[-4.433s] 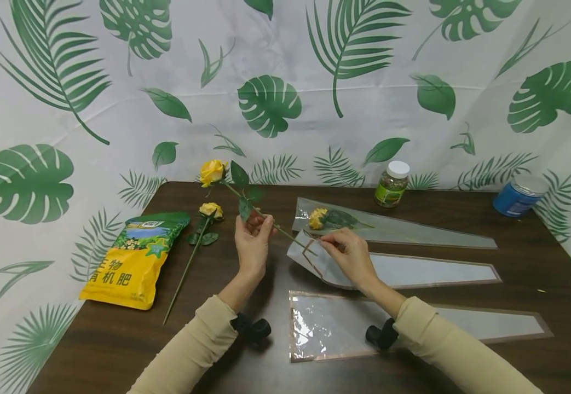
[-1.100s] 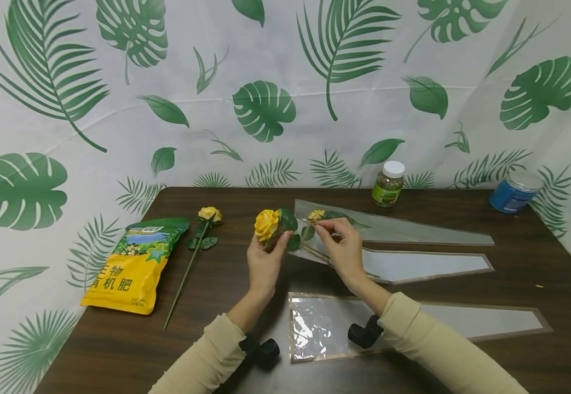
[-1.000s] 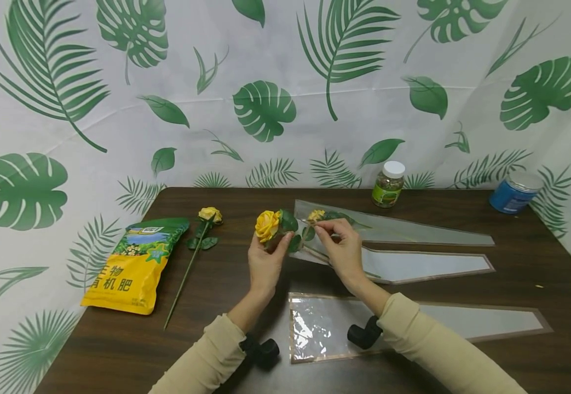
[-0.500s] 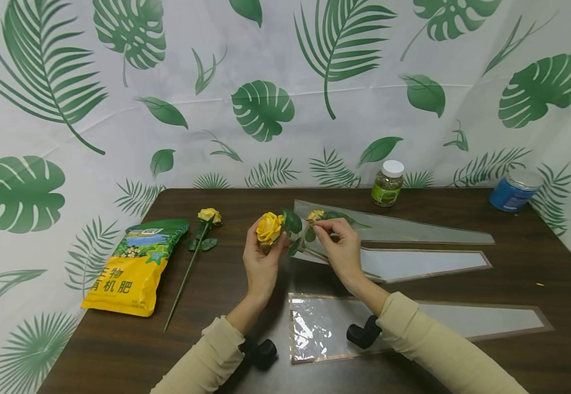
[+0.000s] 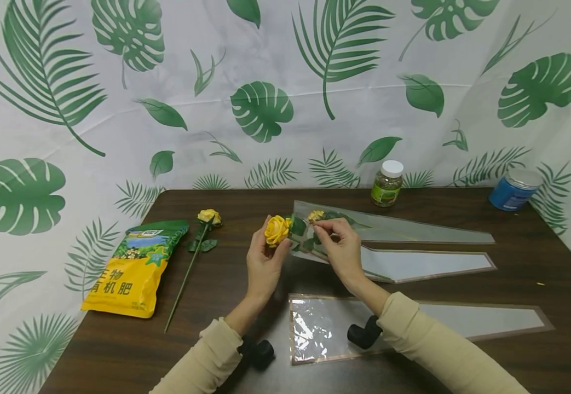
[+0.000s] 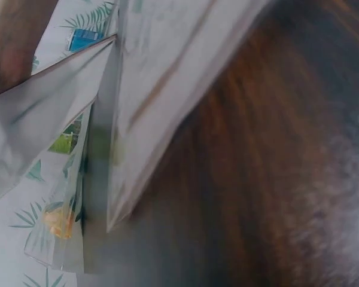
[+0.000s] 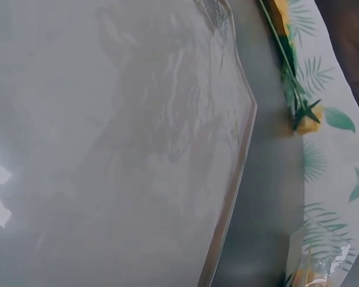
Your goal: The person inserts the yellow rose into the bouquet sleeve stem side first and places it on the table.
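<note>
In the head view my left hand point(image 5: 264, 268) holds a yellow rose point(image 5: 277, 230) close beneath its bloom, thumb and fingers around it. The rose's green leaves lie at the mouth of a clear and white tapered flower sleeve point(image 5: 428, 265), and the stem runs into it. My right hand point(image 5: 341, 249) pinches the sleeve's upper edge between thumb and fingertips. The bloom is outside the sleeve, left of its mouth. Behind lies another sleeve point(image 5: 433, 235) with a wrapped yellow rose point(image 5: 316, 215). Both wrist views show mostly sleeve film and table; the fingertips are hidden there.
A flat sleeve point(image 5: 324, 328) lies nearest me, under my right forearm. To the left are a loose yellow rose point(image 5: 186, 273) and a yellow-green fertilizer bag point(image 5: 127, 268). A lidded jar point(image 5: 387, 184) and a blue can point(image 5: 515, 189) stand at the back.
The rose has moved right and down, its stem sliding into the sleeve until the leaves reach the mouth. My left hand now holds it nearer the bloom; my right hand keeps pinching the edge.
</note>
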A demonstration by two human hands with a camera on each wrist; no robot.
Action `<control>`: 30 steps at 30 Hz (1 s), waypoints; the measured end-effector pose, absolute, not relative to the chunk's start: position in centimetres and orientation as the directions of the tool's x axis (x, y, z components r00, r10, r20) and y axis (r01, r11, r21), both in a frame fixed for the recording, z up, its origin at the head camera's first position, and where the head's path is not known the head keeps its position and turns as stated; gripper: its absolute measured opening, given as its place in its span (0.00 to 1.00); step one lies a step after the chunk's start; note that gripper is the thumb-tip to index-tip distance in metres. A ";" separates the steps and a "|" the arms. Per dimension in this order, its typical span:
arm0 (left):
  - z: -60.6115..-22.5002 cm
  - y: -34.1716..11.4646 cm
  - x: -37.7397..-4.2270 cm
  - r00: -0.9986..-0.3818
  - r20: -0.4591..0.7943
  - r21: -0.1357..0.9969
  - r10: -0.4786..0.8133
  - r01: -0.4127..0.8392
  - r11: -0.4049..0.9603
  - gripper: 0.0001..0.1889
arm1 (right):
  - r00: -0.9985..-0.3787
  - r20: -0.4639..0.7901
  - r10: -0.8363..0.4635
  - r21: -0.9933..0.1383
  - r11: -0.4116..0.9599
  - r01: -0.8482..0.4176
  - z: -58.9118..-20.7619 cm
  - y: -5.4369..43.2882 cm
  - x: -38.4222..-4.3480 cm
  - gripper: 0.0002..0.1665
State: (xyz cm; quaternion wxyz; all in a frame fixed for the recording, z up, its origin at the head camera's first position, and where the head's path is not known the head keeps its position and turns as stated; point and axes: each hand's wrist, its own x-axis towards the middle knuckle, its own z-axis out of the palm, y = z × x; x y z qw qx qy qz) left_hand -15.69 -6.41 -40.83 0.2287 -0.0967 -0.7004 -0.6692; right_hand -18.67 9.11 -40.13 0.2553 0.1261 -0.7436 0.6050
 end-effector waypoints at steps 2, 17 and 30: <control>-41.1 -6.5 -15.6 -0.872 0.465 0.885 -0.156 0.456 0.089 0.32 | -0.831 0.543 0.117 -0.828 0.238 -0.508 -40.2 9.1 -18.7 0.04; -38.9 -6.2 -14.3 -0.873 0.454 0.890 -0.180 0.454 0.042 0.17 | -0.832 0.541 0.121 -0.832 0.222 -0.508 -40.2 8.9 -18.7 0.06; -42.2 -6.8 -15.8 -0.864 0.473 0.865 -0.175 0.416 0.281 0.12 | -0.835 0.537 0.120 -0.832 0.237 -0.501 -39.5 8.6 -18.3 0.05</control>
